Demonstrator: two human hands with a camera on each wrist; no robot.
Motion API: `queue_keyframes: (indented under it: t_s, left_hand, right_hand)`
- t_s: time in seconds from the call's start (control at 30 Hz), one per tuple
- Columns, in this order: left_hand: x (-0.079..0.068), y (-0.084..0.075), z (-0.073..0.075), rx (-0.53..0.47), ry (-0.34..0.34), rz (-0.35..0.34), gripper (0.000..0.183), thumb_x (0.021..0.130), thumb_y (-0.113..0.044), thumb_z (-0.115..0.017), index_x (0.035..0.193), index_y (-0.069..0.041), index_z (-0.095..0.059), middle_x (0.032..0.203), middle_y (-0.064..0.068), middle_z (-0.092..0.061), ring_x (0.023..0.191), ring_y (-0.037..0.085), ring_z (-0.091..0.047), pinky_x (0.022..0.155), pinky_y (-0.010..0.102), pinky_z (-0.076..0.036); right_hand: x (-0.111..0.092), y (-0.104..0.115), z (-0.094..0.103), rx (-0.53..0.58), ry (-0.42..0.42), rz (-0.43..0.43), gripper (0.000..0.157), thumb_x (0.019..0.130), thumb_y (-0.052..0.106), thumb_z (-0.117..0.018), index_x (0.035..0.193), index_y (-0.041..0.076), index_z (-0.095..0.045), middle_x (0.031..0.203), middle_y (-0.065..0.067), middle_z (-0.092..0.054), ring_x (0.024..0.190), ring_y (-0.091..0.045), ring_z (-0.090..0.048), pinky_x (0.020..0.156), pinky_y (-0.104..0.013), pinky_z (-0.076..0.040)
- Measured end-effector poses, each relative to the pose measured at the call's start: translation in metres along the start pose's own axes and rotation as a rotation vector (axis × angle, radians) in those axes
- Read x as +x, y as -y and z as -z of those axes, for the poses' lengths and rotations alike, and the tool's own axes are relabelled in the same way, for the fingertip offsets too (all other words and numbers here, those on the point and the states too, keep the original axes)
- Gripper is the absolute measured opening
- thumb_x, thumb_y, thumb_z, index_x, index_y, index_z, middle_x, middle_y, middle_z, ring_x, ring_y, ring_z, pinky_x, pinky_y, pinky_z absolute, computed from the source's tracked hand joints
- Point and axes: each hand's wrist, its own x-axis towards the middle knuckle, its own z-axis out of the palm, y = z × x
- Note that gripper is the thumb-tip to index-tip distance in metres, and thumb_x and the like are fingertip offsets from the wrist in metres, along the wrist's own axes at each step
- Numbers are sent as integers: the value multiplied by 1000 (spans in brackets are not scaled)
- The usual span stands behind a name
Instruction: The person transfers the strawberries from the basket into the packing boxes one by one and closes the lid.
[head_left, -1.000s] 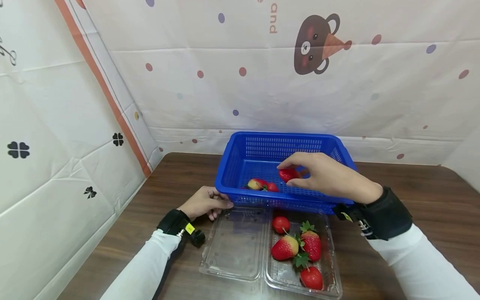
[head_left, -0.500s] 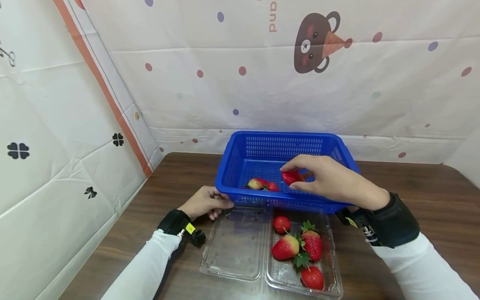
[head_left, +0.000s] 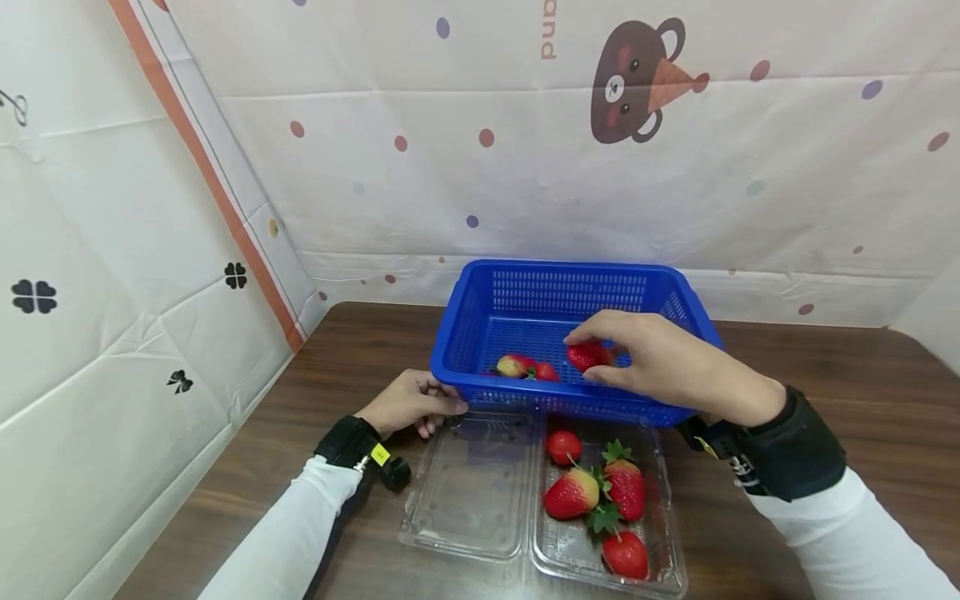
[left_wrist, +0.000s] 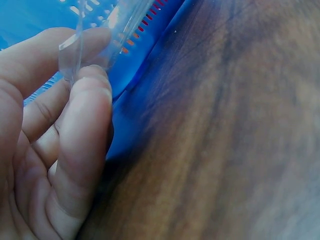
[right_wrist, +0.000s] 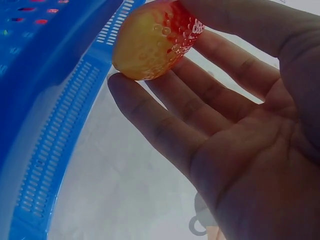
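Observation:
Over the front part of the blue basket (head_left: 570, 392), my right hand (head_left: 660, 358) pinches a strawberry (head_left: 587, 356) between thumb and fingers. Up close in the right wrist view, that strawberry (right_wrist: 160, 40) shows a yellow side and a red side. My left hand (head_left: 412, 404) is at the basket's front left corner. In the left wrist view its thumb and finger pinch the edge of clear plastic (left_wrist: 72, 57), part of the open clamshell box (head_left: 468, 492). The box's right half holds several strawberries, among them a red-and-yellow one (head_left: 572, 494) and a leafy one (head_left: 624, 487).
More strawberries (head_left: 516, 365) lie in the basket's front left. The clamshell stands directly before the basket on the brown wooden table (head_left: 352, 342). A printed cloth (head_left: 375, 192) hangs behind the table and along its left side.
My right hand has drifted slightly right and toward me with the strawberry in its grip. The left hand stays in place. The head view has tilted a little.

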Motion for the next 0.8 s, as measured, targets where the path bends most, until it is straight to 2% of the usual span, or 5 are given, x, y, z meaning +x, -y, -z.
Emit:
queue_keyframes:
  t_s: [0.53,0.8]
  left_hand:
    - [1,0,1,-1,1,1,27,80,-24,-79,92,-3,-66,59,2,-57,45,12,-53,42,22,-52]
    - [2,0,1,1,0,-1,27,80,-24,-79,92,-3,-67,59,1,-57,45,11,-53,42,22,-52]
  right_hand:
    - [-4,15,3,-30,28,51,38,81,14,-78,116,17,-65,112,1,-64,97,-11,-58,79,-35,-59]
    - [-8,25,5,6,72,93,38,82,18,-77,117,18,-64,110,6,-65,98,-7,-59,80,-32,-58]
